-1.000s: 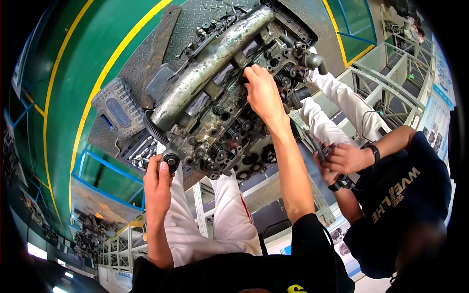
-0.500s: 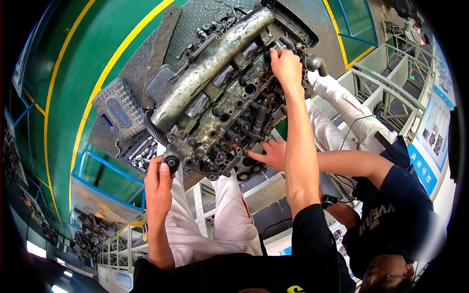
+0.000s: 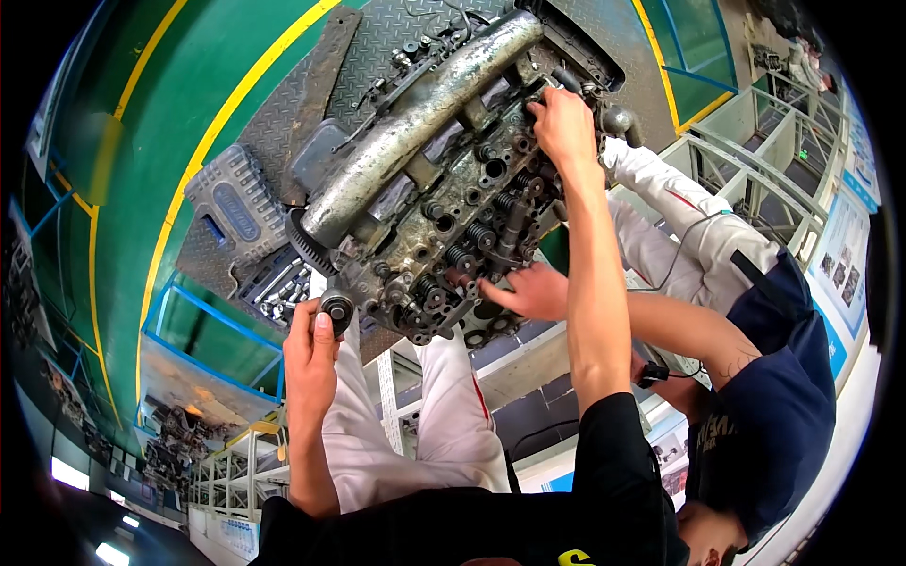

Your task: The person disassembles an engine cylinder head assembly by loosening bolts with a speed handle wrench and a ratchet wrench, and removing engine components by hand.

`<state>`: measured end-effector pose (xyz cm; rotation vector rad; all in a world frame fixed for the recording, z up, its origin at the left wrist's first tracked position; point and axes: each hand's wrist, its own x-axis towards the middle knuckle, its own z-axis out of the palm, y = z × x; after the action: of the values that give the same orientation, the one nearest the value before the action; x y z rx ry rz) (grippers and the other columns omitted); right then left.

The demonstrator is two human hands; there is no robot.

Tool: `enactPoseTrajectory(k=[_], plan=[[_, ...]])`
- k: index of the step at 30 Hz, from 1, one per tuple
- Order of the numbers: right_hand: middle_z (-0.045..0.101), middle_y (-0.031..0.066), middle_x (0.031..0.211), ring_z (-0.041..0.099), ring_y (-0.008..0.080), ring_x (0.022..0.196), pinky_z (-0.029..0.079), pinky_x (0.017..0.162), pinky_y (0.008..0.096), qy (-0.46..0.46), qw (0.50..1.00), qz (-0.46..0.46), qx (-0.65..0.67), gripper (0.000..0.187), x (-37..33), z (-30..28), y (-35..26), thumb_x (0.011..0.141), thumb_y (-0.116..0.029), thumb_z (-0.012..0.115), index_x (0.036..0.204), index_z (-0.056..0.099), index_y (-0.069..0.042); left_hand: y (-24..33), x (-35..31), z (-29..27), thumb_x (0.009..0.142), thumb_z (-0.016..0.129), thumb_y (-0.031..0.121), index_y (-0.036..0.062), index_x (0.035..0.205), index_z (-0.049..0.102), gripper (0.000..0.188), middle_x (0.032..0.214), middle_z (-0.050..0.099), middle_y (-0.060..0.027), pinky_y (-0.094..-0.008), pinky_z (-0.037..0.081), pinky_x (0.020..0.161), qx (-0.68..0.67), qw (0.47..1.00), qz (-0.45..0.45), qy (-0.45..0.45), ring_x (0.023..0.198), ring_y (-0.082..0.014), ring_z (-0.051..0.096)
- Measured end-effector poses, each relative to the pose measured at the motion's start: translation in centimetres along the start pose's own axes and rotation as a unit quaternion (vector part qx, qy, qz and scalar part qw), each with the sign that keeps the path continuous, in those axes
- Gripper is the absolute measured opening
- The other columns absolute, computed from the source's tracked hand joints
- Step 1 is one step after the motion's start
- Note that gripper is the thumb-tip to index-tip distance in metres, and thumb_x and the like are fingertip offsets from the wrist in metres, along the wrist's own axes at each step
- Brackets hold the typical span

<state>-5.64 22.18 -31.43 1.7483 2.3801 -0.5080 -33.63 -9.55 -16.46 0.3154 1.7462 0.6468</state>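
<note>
R hand (image 3: 566,127): fingertips sunk among pts. at far end of engine (image 3: 444,212); whether they hold anything can't be told. L hand (image 3: 311,358): some fingers hidden behind round black-ended pt. (image 3: 337,307); grip unclear. Co-worker's hand (image 3: 533,292): wrist hidden behind wearer's R forearm (image 3: 597,274). Steel worktop (image 3: 376,42) cut off by upper edge; yellow shirt mark (image 3: 575,558) cut off by lower edge. Yellowish smear (image 3: 101,170), far L: blurred, ident. uncertain. Machinery (image 3: 175,429), lower L, & print on wall panel (image 3: 835,259), R: too small to tell.
</note>
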Motion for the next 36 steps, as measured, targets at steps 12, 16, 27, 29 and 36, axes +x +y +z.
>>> enactPoseTrajectory(k=[12, 16, 27, 29, 36], plan=[[0.063, 0.0107, 0.098, 0.059, 0.0332, 0.099, 0.05, 0.087, 0.0425, -0.031, 0.967, -0.249, -0.035, 0.016, -0.2, -2.1, 0.5, 0.088, -0.005, 0.063, 0.104, 0.064, -0.004, -0.3, -0.8, 0.1, 0.109, 0.047, 0.035, 0.0006, 0.111, 0.056, 0.035, 0.076, 0.055, -0.0022, -0.0256, 0.036, 0.058, 0.023, 1.0, -0.004, 0.02, 0.065, -0.0082, 0.044], [0.061, 0.023, 0.07, 0.059, 0.0462, 0.067, 0.048, 0.061, 0.0489, 0.069, 0.985, -0.075, 0.137, 0.03, -3.3, -4.6, -2.2, 0.097, -0.025, 0.065, 0.081, 0.061, 0.0, -0.1, -0.8, 0.3, 0.108, 0.049, 0.035, 0.0, 0.114, 0.056, 0.036, 0.076, 0.054, -0.0019, -0.025, 0.037, 0.058, 0.022, 1.0, -0.008, 0.002, 0.065, -0.0078, 0.044], [0.063, 0.0139, 0.094, 0.061, 0.0329, 0.085, 0.052, 0.071, 0.044, 0.036, 0.954, -0.075, 0.287, 0.024, -20.7, -2.9, -15.8, 0.091, -0.02, 0.07, 0.106, 0.066, -0.001, -1.3, -1.1, 0.5, 0.105, 0.057, 0.026, 0.0017, 0.116, 0.055, 0.027, 0.076, 0.055, 0.0008, -0.0246, 0.037, 0.059, 0.014, 0.999, -0.046, -0.002, 0.066, -0.0062, 0.045], [0.065, 0.014, 0.092, 0.062, 0.0354, 0.087, 0.053, 0.074, 0.044, -0.014, 0.985, -0.024, 0.17, 0.037, -22.2, -3.5, -18.8, 0.089, -0.029, 0.074, 0.111, 0.065, -0.001, -1.7, -1.2, 0.2, 0.105, 0.057, 0.025, 0.0017, 0.116, 0.055, 0.026, 0.077, 0.055, 0.0006, -0.0246, 0.038, 0.059, 0.025, 0.999, -0.042, 0.005, 0.067, -0.0062, 0.046], [0.066, 0.0227, 0.067, 0.068, 0.0418, 0.062, 0.054, 0.055, 0.0492, -0.097, 0.961, 0.121, 0.228, 0.04, -23.1, -1.5, -21.1, 0.088, -0.026, 0.071, 0.105, 0.053, 0.005, -1.4, -2.6, -0.7, 0.104, 0.057, 0.023, 0.0008, 0.117, 0.056, 0.026, 0.078, 0.056, 0.0004, -0.0238, 0.038, 0.06, 0.019, 0.998, -0.054, -0.003, 0.068, -0.0059, 0.046]])
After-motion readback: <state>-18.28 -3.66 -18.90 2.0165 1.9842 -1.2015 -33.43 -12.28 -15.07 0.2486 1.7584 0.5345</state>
